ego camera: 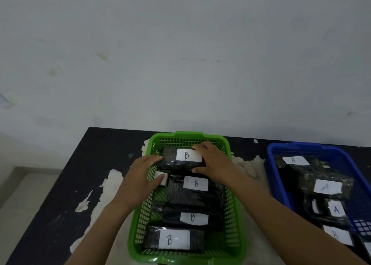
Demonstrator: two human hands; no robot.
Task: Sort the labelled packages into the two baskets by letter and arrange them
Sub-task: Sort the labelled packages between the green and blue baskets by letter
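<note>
A bare workroom, with stained wall point(180, 64) and chipped black table point(80, 174).

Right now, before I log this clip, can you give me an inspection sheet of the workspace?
Surface: dark table, coating peeled in pale patches.
Job's things: green basket holds four B packages in a row; blue basket holds three A packages; a stray B package lies at its near end, in or out unclear.
Clutter: small white-labelled piece in the green basket, under the left thumb.
Hands: left hand touches the left end of the far B package; right hand grips its right end.
Cables: nothing seen.
Surroundings: pale, stained wall.
</note>
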